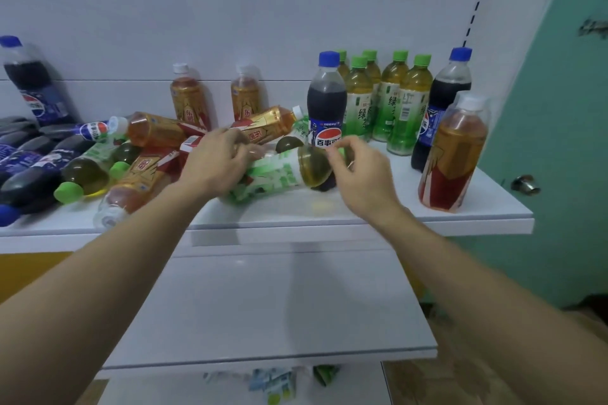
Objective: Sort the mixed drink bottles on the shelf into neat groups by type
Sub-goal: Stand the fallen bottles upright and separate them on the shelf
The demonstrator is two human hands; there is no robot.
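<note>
A green tea bottle [279, 174] lies on its side in the middle of the white shelf [460, 217]. My left hand [220, 161] grips its label end, fingers curled over it. My right hand [358, 171] pinches it at the green-capped neck. Behind stand several upright green tea bottles [388, 102], with an upright cola bottle [326, 99] at their left and another cola bottle [441, 108] at their right. An upright iced tea bottle [450, 154] stands at the front right. Two more iced tea bottles [189, 99] stand at the back.
To the left lies a mixed heap: iced tea bottles [154, 131], a green tea bottle [85, 174] and several cola bottles [29, 154]. One cola bottle [33, 82] stands at the far left. A lower shelf [263, 306] juts out beneath. A door knob [524, 184] is at right.
</note>
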